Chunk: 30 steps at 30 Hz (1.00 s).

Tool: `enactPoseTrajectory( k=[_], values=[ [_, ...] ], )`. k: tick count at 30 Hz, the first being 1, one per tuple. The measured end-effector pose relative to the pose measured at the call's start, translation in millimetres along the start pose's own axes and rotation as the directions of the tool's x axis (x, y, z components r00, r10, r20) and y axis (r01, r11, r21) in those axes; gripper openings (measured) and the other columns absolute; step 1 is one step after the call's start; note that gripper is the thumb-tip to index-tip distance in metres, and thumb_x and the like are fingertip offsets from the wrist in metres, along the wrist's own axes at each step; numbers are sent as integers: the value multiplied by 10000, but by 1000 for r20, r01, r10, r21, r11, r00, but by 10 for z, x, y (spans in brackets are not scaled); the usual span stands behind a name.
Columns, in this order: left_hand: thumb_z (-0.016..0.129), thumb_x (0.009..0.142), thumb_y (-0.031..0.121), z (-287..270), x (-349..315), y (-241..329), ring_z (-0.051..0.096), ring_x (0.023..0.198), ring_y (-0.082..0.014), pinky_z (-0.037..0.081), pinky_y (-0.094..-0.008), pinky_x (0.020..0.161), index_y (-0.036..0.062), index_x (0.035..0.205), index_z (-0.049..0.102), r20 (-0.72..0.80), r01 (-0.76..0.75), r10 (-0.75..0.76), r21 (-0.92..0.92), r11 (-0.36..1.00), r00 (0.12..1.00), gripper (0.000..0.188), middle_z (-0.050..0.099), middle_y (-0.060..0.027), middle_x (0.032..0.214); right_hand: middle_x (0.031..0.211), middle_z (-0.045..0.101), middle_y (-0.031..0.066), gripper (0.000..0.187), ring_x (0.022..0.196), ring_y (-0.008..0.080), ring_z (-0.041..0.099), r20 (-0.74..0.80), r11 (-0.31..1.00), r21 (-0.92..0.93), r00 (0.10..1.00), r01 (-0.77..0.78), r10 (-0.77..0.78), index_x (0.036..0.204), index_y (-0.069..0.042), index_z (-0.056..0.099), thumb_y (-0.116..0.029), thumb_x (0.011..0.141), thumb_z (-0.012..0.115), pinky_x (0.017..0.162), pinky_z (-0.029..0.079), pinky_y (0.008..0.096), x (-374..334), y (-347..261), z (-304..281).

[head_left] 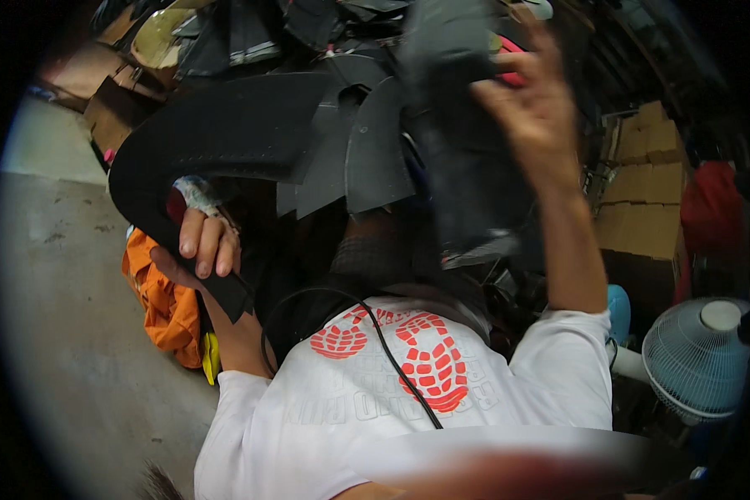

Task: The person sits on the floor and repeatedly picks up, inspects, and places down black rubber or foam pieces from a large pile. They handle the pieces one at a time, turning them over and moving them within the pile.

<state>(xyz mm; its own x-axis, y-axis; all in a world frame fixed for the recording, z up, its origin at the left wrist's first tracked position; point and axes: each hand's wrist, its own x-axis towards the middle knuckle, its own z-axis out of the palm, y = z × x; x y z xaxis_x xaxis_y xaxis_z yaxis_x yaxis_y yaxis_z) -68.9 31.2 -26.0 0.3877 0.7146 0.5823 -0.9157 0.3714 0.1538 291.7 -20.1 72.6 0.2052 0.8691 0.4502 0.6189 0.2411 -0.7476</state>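
A curved black rubber strip (217, 133) was gripped by the left hand (202, 246), fingers closed over its lower end, above an orange cloth (162, 304) on the floor. A dark sheet piece (467, 158) was held up by the right hand (533, 108), fingers curled around its upper edge, beside stacked cardboard boxes (646, 187).

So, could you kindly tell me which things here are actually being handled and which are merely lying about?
In hand:
- curved black strip, gripped by left hand
- dark sheet, held up by right hand

Lying about:
- orange cloth
- cardboard boxes
- fan
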Motion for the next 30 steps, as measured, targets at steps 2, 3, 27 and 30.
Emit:
enactPoseTrajectory(
  k=[2,3,27,30],
  values=[
    [623,926,233,-22,40,-85,587,703,-160,570,-338,646,-25,1448,256,6,18,-18,-7,1000,1000,688,573,-101,919,1138,530,44,743,907,119,536,107,999,-39,994,2,2,1463,-143,345,-14,817,687,714,453,236,-33,80,384],
    [615,931,242,-26,38,-134,589,707,-164,570,-340,650,-23,1451,251,-1,29,-29,-7,1000,1000,687,572,-103,921,1140,531,55,727,906,133,537,159,971,-233,982,-61,100,1451,-154,374,-33,812,698,726,458,243,-46,111,455],
    [528,967,331,-149,167,-227,607,726,-179,578,-377,683,-61,1365,341,-55,65,-58,139,988,997,589,564,-116,930,1341,525,211,1088,1238,386,501,-112,607,-719,919,-338,379,1524,-323,137,-324,590,696,1028,389,459,1147,3119,-1723],
    [533,966,320,-222,180,-239,609,721,-183,579,-379,675,-54,1393,289,-62,55,-48,121,991,997,618,565,-123,932,1209,623,188,949,1154,379,568,-118,511,-828,963,-230,242,1486,-376,252,-488,660,706,962,438,437,961,2612,-1911]
  ],
)
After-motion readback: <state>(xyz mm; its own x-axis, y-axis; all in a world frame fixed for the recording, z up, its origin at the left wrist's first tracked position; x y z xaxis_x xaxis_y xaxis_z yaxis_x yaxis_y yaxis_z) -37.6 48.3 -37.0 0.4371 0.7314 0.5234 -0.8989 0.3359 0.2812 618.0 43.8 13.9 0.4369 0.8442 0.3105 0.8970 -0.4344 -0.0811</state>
